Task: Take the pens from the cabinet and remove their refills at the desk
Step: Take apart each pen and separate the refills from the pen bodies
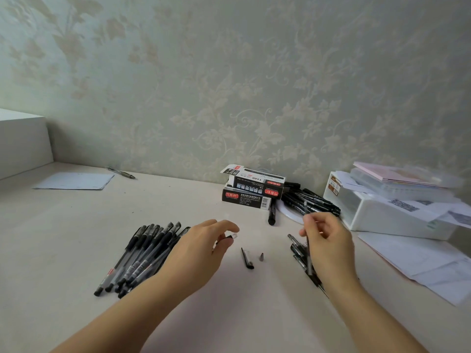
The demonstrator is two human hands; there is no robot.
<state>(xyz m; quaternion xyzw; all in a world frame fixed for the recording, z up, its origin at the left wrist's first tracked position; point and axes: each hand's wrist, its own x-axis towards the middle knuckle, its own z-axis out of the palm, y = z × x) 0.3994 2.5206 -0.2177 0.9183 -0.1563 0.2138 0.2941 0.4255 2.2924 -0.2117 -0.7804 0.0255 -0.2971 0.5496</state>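
Nearest the camera, two bare forearms reach over the pale table. The left hand pinches a pen barrel by its clear open end between thumb and fingertips, most of the barrel hidden under the palm. The right hand has its fingers curled round a thin refill that runs down past the palm, so this pen appears already taken apart. Between the hands a loose black cap and a small metal tip cone lie on the table, near each other but apart. Left of the left hand lies a fanned bundle of whole black gel pens, seemingly still to be done; under the right hand lies a smaller heap of dark pen parts, too tangled to sort out. Such refills are light, slim and somewhat bendy, likely slippery, so a fingertip pinch near the tip end and a straight pull would suit them; the cone is small and could roll away. Further back stand two stacked pen boxes, a single black marker in front of them, a pile of black markers beside, then white plastic trays under scattered papers. At far left lie a sheet and one lone pen by the wallpapered wall.
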